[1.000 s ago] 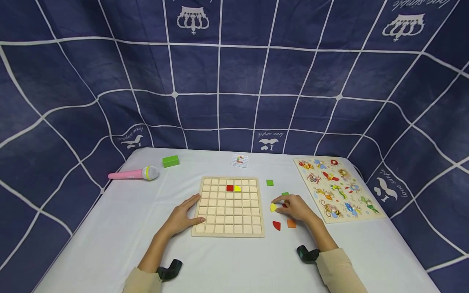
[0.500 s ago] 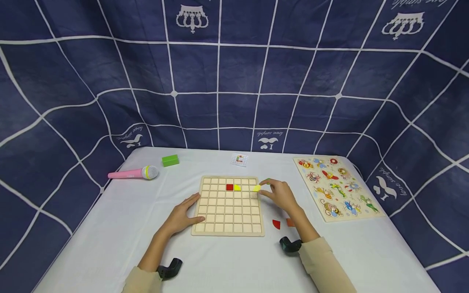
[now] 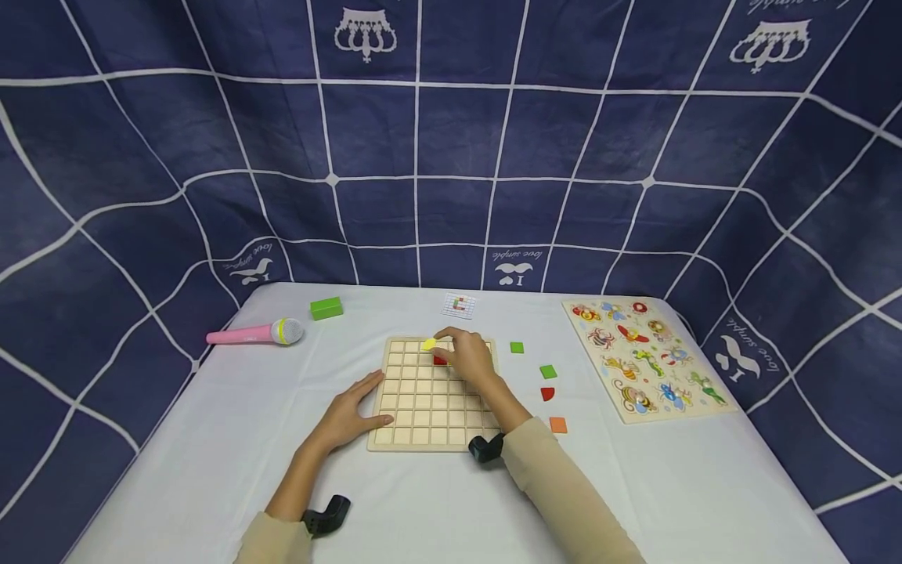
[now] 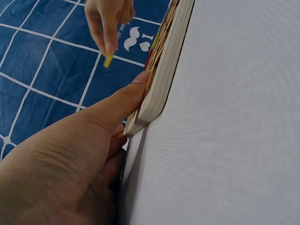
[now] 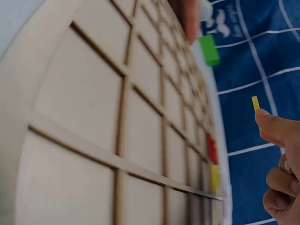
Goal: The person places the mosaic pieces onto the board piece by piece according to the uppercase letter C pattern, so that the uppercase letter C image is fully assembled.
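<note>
A wooden grid board (image 3: 430, 407) lies in the middle of the table. My left hand (image 3: 352, 415) rests at its left edge, thumb on the rim and straight fingers along the side. Above the board's far rows, my right hand (image 3: 470, 359) pinches a small yellow tile (image 3: 429, 345) between thumb and fingertips. The right wrist view shows this yellow tile (image 5: 255, 102) edge-on, raised over the board. A red square tile (image 3: 440, 361) sits in a cell just below the right fingertips. Beside it, another yellow tile (image 5: 214, 179) shows in the right wrist view; the hand mostly covers it in the head view.
Right of the board lie two green tiles (image 3: 517, 347), a red rounded tile (image 3: 547, 394) and an orange tile (image 3: 558, 424). Behind stands a small pattern card (image 3: 459, 305). A green block (image 3: 326, 309) and pink toy microphone (image 3: 257, 334) lie left, an insect puzzle (image 3: 648, 360) right.
My right hand has carried the yellow tile leftward from beside the loose tiles, over the board's right edge, to the far middle rows. The left hand stays in place.
</note>
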Motion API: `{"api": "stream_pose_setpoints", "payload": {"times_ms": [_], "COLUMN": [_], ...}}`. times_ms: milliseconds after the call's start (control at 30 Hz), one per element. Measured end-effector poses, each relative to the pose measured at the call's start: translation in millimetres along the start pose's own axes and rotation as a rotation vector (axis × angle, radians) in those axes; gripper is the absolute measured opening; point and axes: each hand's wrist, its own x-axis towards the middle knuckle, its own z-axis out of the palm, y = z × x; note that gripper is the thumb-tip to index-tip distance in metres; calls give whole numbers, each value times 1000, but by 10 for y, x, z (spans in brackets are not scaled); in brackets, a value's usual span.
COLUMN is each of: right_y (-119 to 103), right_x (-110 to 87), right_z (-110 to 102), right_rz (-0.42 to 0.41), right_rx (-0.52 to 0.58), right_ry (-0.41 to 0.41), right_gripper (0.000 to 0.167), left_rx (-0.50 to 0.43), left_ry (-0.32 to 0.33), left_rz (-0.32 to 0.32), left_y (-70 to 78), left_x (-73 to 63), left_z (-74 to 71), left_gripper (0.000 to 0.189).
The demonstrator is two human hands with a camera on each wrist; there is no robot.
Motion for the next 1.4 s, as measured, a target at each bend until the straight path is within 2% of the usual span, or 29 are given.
{"api": "stream_pose_setpoints", "payload": {"times_ms": [133, 300, 500, 767, 867, 967, 1200, 1300, 1400], "right_y": [16, 47, 80, 119, 162, 273, 724, 929, 1090], "right_x": [31, 34, 25, 15, -8, -38, -92, -120, -157], "right_z": [158, 260, 283, 226, 127, -58, -588, -729, -788], "right_rz": [34, 82, 116, 102, 95, 101, 134, 191, 256], "right_rx": [-8, -20, -38, -39, -4, 24, -62, -100, -129], "right_ry": [-60, -95, -119, -118, -99, -65, 58, 44, -16], "right_gripper": [30, 27, 27, 30, 29, 28, 30, 34, 37], "left_rx": [-12, -16, -17, -9, -10, -7, 0, 4, 12], "left_ry": [-5, -5, -5, -1, 0, -4, -3, -3, -7], "left_rz": [1, -5, -8, 1, -4, -4, -11, -18, -20], "left_y": [0, 4, 2, 10, 12, 4, 15, 27, 28], "left_x": [-5, -3, -3, 8, 4, 6, 4, 4, 5], "left_z": [-7, -4, -2, -2, -1, 8, 0, -15, -19], "left_gripper": [90, 90, 90, 90, 90, 91, 90, 90, 91]}}
